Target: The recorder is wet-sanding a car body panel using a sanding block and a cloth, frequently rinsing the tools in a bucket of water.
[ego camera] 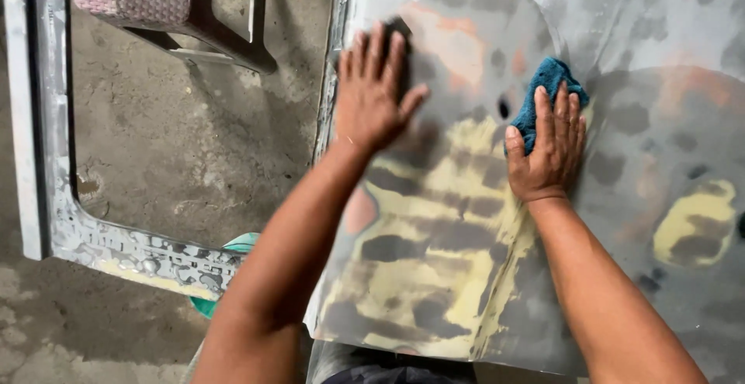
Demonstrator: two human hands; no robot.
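A large grey car body panel (636,198) with yellow filler patches and dark sanded blotches fills the right side of the head view. My left hand (374,89) lies flat on its upper left part, pressing a dark sanding pad (402,29) that peeks out past the fingertips. My right hand (547,147) presses a blue cloth (545,93) against the panel's middle, fingers spread over it.
A grey metal frame part (93,236) lies on the concrete floor at left. A stool (186,12) with a woven pink seat stands at the top left. A teal object (237,246) shows under my left forearm.
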